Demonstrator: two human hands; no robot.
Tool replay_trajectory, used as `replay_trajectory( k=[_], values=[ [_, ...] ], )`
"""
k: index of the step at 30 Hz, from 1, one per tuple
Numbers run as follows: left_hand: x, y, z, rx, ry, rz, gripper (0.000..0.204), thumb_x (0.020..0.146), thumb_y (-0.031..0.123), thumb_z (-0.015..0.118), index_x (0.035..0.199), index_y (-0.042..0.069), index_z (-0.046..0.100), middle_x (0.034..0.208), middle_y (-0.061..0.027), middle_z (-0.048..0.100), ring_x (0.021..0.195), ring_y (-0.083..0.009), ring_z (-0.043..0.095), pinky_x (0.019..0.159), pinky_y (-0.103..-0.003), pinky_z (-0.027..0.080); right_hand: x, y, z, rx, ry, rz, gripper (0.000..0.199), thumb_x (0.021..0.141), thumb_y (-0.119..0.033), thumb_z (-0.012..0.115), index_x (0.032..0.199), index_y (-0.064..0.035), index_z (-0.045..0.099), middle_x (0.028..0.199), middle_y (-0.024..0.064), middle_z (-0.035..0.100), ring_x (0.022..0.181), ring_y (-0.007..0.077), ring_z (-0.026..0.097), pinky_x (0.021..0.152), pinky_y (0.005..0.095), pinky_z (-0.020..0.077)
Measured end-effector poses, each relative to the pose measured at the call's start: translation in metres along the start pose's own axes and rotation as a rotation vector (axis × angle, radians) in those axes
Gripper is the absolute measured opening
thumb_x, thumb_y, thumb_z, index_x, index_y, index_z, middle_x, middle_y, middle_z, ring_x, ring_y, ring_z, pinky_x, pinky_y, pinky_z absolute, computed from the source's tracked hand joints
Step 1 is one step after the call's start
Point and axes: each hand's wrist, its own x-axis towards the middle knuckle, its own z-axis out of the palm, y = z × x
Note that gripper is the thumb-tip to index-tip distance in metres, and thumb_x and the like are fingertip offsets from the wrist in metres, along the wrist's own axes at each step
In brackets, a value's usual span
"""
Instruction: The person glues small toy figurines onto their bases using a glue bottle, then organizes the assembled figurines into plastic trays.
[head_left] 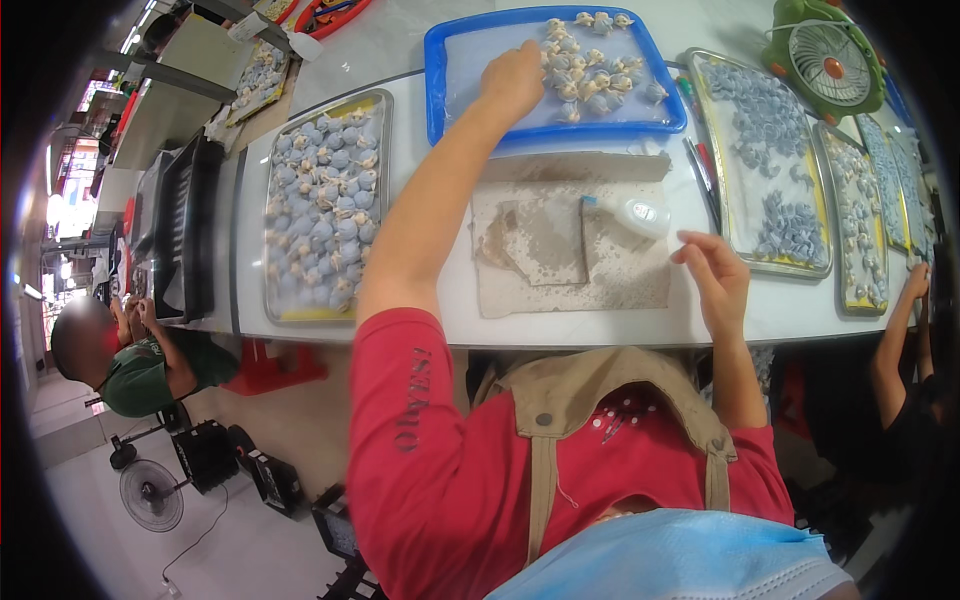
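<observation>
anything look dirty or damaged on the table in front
Yes, the cardboard sheet directly before the person looks soiled: dark blotches mar its surface. The white bottle over its right part shows no obvious damage.

The person's left arm [430,200] stretches well forward and slants a little rightward, bare below the short red sleeve [400,390]. At its far end the left hand [513,80] has its back turned up, the fingers bent and bunched together; from here I can't make out the fingertips. The right forearm [735,375] sits much closer to the body, and the right hand [712,272] is half open, digits loosely curled and pointing leftward, the foremost tips slightly apart.
</observation>
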Motion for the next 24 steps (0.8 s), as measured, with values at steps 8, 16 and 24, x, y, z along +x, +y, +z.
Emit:
replay_trajectory(
  k=[8, 16, 24],
  values=[
    [-0.051, -0.009, -0.044, -0.441, -0.004, -0.084, 0.033, 0.085, 0.012, 0.055, 0.119, 0.009, 0.054, 0.097, -0.0156, 0.061, 0.088, -0.0245, 0.060, 0.074, -0.035, 0.048, 0.036, -0.003, 0.016, -0.547, 0.065, -0.306, 0.030, 0.083, -0.013, 0.062, 0.111, -0.0026, 0.059, 0.098, 0.0120, 0.062, 0.092, 0.0232, 0.056, 0.082, 0.0305, 0.0430],
    [-0.203, 0.052, -0.068, -1.888, -0.124, -0.417, 0.032, 0.088, 0.006, 0.055, 0.119, 0.004, 0.048, 0.108, -0.0092, 0.058, 0.087, -0.0140, 0.057, 0.075, -0.021, 0.048, 0.029, 0.002, 0.022, -0.704, -0.061, -0.166, 0.037, 0.077, -0.014, 0.067, 0.110, -0.0016, 0.057, 0.092, 0.0107, 0.058, 0.080, 0.0230, 0.054, 0.072, 0.0295, 0.0427],
    [-0.265, 0.108, -0.031, -2.105, -0.346, -0.596, 0.028, 0.091, 0.010, 0.052, 0.118, 0.005, 0.047, 0.110, -0.0078, 0.055, 0.093, -0.0156, 0.056, 0.072, -0.021, 0.047, 0.010, -0.002, 0.025, -0.263, -0.002, 0.062, 0.031, 0.080, -0.018, 0.067, 0.102, -0.0002, 0.056, 0.090, 0.0053, 0.059, 0.081, 0.0107, 0.052, 0.071, 0.0232, 0.0422]
  ],
)
